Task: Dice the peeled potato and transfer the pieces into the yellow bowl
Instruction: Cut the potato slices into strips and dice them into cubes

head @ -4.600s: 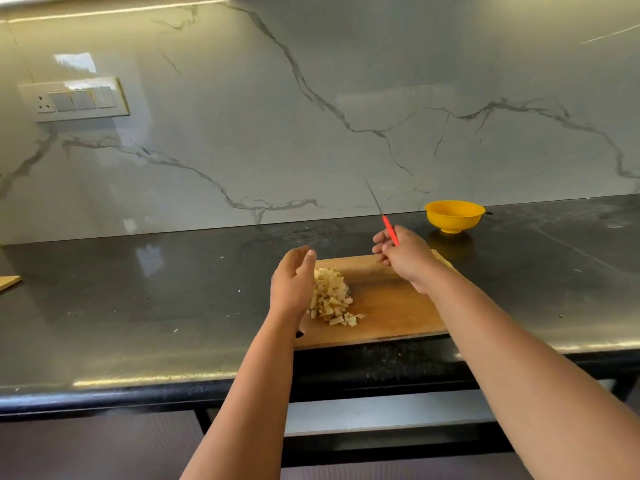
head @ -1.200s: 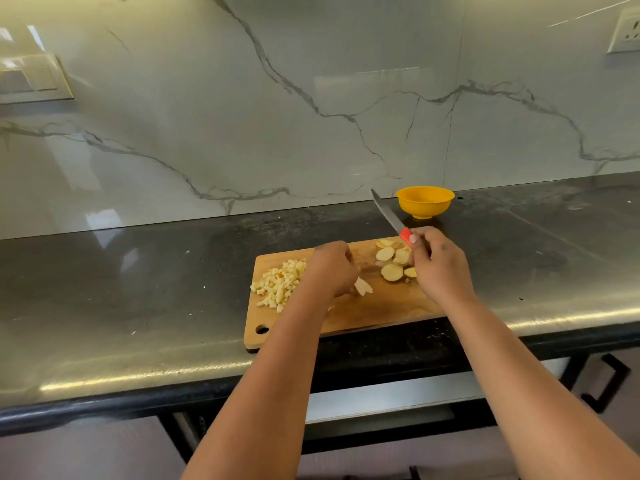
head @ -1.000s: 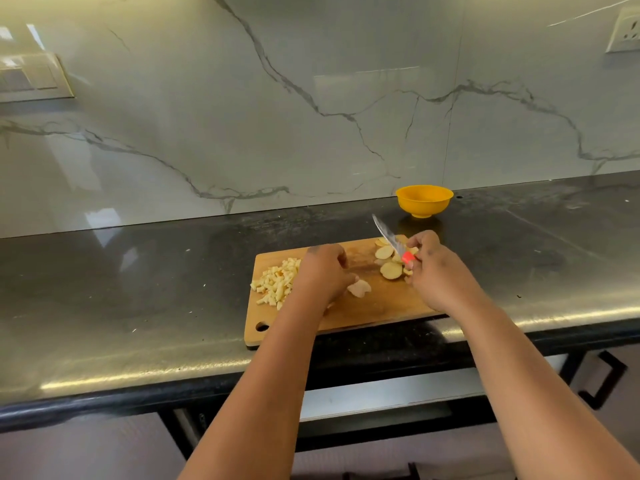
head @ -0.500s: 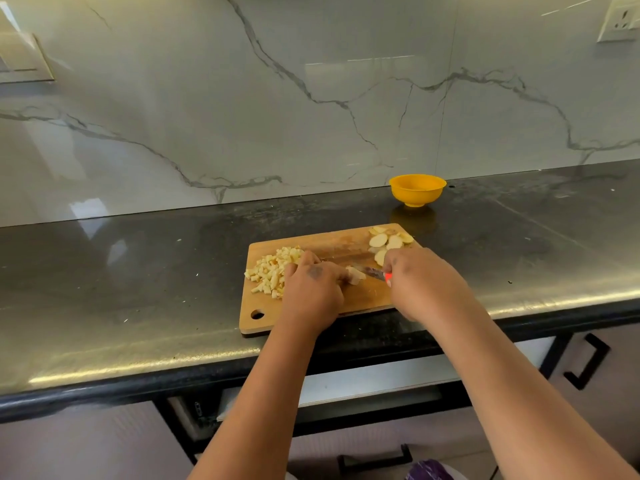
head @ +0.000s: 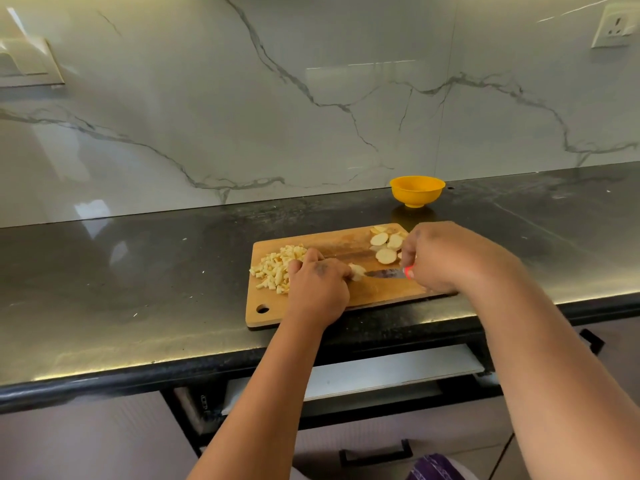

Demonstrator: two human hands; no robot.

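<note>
A wooden cutting board point(head: 381, 296) lies near the counter's front edge. A heap of diced potato point(head: 275, 270) sits on its left part, and several round potato slices point(head: 384, 245) lie at its far right corner. My left hand point(head: 318, 285) holds a potato slice point(head: 356, 271) down on the board's middle. My right hand point(head: 440, 258) grips a red-handled knife point(head: 386, 273), its blade pointing left and lying against that slice. The yellow bowl point(head: 417, 190) stands behind the board by the wall; it looks empty.
The dark stone counter point(head: 138, 271) runs left and right, with a marble backsplash behind. A wall socket point(head: 614, 26) is at the top right and a switch plate point(head: 27, 64) at the top left. Below the counter are a partly pulled-out drawer point(head: 381, 372) and cabinet handles.
My left hand drew one slice from the right pile to the board's middle. My right hand lowered the knife from upright to level, blade now at that slice.
</note>
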